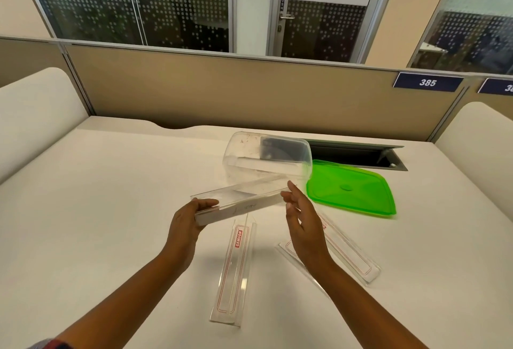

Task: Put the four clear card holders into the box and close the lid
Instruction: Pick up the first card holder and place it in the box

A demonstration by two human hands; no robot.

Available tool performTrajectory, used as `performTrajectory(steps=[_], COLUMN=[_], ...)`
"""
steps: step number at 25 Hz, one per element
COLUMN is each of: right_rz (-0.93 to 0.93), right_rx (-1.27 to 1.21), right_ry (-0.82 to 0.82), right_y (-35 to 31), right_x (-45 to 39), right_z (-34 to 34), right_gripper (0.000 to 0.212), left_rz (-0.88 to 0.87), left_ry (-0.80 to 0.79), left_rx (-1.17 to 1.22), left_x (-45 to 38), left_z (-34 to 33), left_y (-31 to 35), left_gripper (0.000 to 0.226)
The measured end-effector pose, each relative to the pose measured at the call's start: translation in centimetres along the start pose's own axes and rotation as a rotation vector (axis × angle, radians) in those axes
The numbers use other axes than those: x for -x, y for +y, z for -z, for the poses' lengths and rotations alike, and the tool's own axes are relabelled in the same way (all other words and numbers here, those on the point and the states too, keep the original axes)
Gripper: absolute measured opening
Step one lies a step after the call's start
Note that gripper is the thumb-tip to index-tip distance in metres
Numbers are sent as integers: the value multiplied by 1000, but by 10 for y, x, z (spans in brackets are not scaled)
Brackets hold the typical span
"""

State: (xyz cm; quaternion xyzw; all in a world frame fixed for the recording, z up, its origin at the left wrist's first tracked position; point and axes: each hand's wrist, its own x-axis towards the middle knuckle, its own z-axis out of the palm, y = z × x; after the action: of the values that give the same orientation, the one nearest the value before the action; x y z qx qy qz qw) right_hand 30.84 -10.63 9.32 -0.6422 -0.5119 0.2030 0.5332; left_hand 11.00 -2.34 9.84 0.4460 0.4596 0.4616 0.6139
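My left hand [188,222] grips the left end of a clear card holder [244,201], held above the desk just in front of the clear plastic box [238,159]. My right hand [301,219] hovers at the holder's right end with fingers spread; I cannot tell whether it touches it. The box stands open, with what looks like a clear holder inside it. Its green lid [352,187] lies flat to the right of the box. Two more clear card holders lie on the desk: one [234,271] below my hands, with a red label, and one [349,254] partly hidden under my right wrist.
The white desk [97,209] is bounded by a beige partition [249,90] at the back and white side panels. An open cable hatch [361,155] sits behind the lid. Glass walls and a door lie beyond.
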Motion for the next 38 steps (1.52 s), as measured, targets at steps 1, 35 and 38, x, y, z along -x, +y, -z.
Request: performTrajectory(steps=[1,35,38], right_rz=[9,-200,-244], right_rx=[2,594,731], right_ry=[52,117,43], right_y=[-2,59,61], right_x=[-6,-183,-187], right_z=[0,-4,-7], right_gripper=[41,48,52], left_rz=[20,-51,24], left_ry=[-6,136,153], left_rx=[29,-542,-673], left_x=[-6,-173,-179], left_z=[-2,-125,-128], left_y=[2,18,18], left_gripper=[44,31,35])
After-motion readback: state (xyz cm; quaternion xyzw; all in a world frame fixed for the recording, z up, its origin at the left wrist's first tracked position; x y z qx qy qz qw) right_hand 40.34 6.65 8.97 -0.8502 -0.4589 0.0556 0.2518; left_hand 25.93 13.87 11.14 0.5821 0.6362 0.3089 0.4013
